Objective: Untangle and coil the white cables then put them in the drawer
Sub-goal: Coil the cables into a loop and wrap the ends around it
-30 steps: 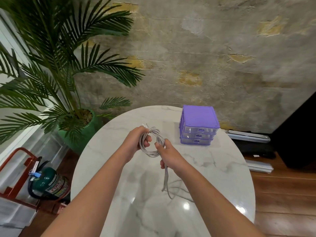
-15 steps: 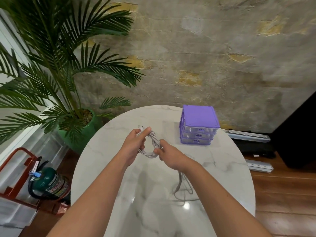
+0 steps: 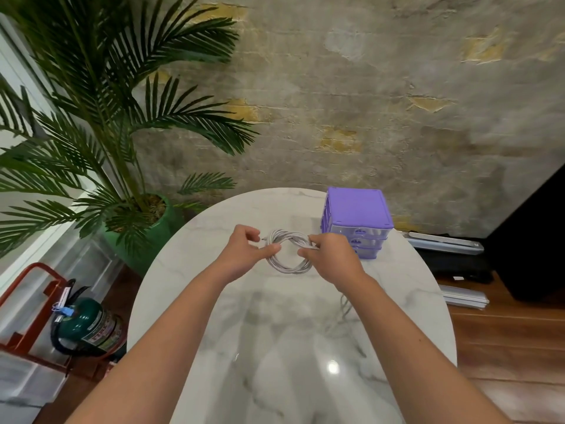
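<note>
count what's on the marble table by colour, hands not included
white: 1, the cable coil, pinched by the left hand and the right hand, its loose tail hanging past the right wrist
purple: 1, the drawer unit, all its drawers closed
total: 2 on the marble table

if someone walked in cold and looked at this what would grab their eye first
Probably the white cable coil held up over the middle of the round marble table, pinched by the left hand on one side and the right hand on the other. Next, the purple drawer unit at the table's far right edge, all drawers shut, and the big palm in a green pot at left.
</note>
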Available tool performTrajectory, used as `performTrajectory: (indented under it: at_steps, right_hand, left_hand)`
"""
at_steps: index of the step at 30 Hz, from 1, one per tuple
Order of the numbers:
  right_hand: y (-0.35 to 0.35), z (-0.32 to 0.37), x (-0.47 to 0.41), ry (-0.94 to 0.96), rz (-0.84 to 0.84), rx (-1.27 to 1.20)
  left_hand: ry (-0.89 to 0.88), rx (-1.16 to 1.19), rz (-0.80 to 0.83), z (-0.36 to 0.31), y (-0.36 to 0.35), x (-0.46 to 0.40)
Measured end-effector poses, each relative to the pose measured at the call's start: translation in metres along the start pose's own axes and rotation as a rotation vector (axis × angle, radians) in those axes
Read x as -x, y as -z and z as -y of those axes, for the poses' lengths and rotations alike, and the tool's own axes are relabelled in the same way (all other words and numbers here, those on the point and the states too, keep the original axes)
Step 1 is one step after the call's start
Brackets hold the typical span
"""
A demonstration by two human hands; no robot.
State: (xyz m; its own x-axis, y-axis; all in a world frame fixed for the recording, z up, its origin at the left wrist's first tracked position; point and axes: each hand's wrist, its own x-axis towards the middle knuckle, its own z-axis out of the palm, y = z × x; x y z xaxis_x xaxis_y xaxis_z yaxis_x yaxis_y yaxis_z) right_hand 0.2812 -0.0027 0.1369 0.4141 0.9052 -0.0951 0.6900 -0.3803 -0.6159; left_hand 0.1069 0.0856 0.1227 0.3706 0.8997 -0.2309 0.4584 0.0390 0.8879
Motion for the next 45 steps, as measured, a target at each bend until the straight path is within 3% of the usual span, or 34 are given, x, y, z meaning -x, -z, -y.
performTrajectory:
  at_steps: [4, 10, 15, 18, 23, 27, 31, 36, 45]
  right_hand:
    - [0.006, 0.004, -0.004, 0.052, 0.122, 0.059]
    - [0.012, 0.004, 0.003, 0.124, 0.212, -0.078]
    - [0.015, 0.010, 0.002, 0.065, 0.114, -0.226]
    - [0.013, 0.009, -0.001, 0.118, 0.078, -0.205]
    - [0.008, 0.005, -0.007, 0.141, 0.058, -0.080]
    - [0.009, 0.007, -0.006, 0.118, 0.084, 0.059]
    - [0.011, 0.009, -0.006, 0.077, 0.056, 0.040]
    - [0.017, -0.010, -0.009, 0.070, 0.263, -0.596]
    - [-0.011, -0.033, -0.003, 0.045, 0.140, -0.423]
  left_hand:
    - [-0.177, -0.248, 0.133, -0.013, -0.001, -0.004]
    - [-0.018, -0.279, 0.384, -0.022, 0.002, -0.004]
    - [0.077, 0.145, 0.616, -0.013, -0.003, 0.009]
    - [0.068, 0.256, 0.551, -0.008, -0.007, 0.009]
    - [-0.049, -0.172, 0.325, -0.019, -0.011, 0.015]
    - [0.002, -0.251, 0.262, -0.028, -0.011, 0.016]
    - [0.051, -0.162, 0.164, -0.032, -0.017, 0.018]
    - [0.088, 0.057, 0.104, -0.028, -0.011, 0.020]
    - [0.190, 0.504, 0.159, -0.029, -0.010, 0.026]
